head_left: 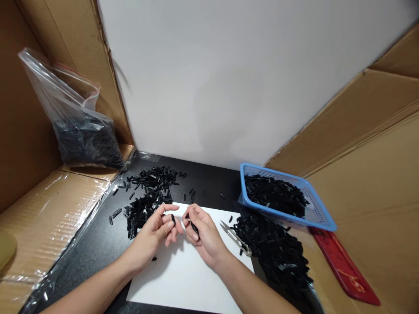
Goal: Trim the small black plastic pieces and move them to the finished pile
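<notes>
Over a white sheet (193, 279), my left hand (155, 226) pinches a small, narrow black piece (173, 219) between thumb and fingers, with its index finger stretched out. My right hand (206, 237) is closed on similar black pieces (194, 227), partly hidden by its fingers. Their exact kind cannot be made out. The two hands are close together but apart. Left of the sheet lies a loose pile of such black pieces (144, 209). Metal thread snips (236, 238) rest at the sheet's right edge, beside a larger heap of black pieces (278, 253).
A blue plastic basket (288, 213) with black pieces stands behind the right heap. A red, flat, long object (347, 270) lies on the far right. On the left a clear zip bag (88, 139) of dark pieces leans on cardboard (78, 52). A white panel (196, 87) closes the back.
</notes>
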Demonstrator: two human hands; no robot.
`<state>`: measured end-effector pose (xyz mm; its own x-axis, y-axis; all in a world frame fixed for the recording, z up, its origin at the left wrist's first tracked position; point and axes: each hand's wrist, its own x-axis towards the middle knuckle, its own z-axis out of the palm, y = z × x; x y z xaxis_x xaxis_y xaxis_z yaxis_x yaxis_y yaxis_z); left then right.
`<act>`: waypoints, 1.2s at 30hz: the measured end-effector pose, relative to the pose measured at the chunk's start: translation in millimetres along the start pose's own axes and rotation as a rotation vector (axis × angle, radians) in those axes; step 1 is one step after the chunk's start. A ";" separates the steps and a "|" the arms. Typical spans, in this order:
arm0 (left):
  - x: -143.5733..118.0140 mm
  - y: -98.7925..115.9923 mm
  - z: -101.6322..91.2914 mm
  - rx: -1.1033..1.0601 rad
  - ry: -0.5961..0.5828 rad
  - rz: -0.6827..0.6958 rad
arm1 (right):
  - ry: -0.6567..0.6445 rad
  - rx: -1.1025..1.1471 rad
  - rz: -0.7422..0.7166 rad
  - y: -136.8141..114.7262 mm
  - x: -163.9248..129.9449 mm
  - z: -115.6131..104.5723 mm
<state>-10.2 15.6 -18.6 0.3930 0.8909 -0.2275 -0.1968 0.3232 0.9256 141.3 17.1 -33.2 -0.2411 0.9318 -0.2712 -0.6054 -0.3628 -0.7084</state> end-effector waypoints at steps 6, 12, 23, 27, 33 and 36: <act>-1.8 3.5 0.0 0.006 -0.013 -0.029 | 0.043 -0.004 0.008 -2.4 -1.8 0.5; -3.5 4.0 0.6 0.050 -0.027 -0.038 | 0.034 -0.057 0.048 -1.2 -2.4 1.4; -3.7 -0.9 0.9 0.289 -0.057 -0.024 | -0.071 -0.322 0.013 2.3 -7.3 8.1; -2.2 3.5 -7.8 0.620 0.053 0.111 | 0.077 -0.281 -0.036 -7.9 1.3 -1.8; -0.1 17.9 -24.6 1.093 0.117 0.256 | 0.252 -0.619 -0.257 -22.2 21.8 -31.2; -0.9 17.0 -26.2 1.218 0.079 0.156 | 0.289 -0.969 -0.371 -23.4 24.3 -37.5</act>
<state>-37.4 28.6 -10.6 0.3770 0.9238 -0.0674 0.7463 -0.2598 0.6128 178.0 48.5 -47.6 0.0988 0.9950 0.0127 0.2856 -0.0161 -0.9582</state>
